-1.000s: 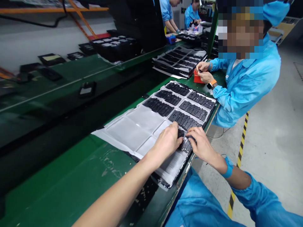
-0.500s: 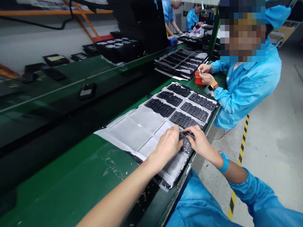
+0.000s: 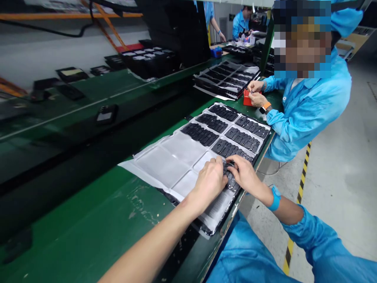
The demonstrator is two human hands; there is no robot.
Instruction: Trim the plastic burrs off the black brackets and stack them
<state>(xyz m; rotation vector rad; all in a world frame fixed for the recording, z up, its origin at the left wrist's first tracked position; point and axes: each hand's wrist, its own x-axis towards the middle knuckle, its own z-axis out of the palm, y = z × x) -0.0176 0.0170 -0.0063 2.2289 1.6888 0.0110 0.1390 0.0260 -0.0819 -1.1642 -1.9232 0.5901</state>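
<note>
A divided tray (image 3: pixel 169 151) lined with thin white sheet lies before me, with rows of small flat black parts (image 3: pixel 202 134) in its far compartments. My left hand (image 3: pixel 209 179) is closed at the near right compartment, its curled fingertips on the black parts there. Facing it, my right hand (image 3: pixel 244 173) pinches with thumb and forefinger at one of the small black parts (image 3: pixel 231 181). The fingertips of both hands nearly meet, and they partly hide the parts between them. Several parts lie side by side under my hands.
A co-worker in a blue smock (image 3: pixel 315 94) sits at the right, hands over a red box (image 3: pixel 247 98). Behind my tray stands a stack of filled trays (image 3: pixel 226 76). A dark channel runs along the green bench (image 3: pixel 118 220); a black device (image 3: pixel 106 114) rests beyond it.
My right hand has shifted slightly left, closer to my left hand, over the same compartment. My left hand is almost where it was. A person in the background has moved an arm.
</note>
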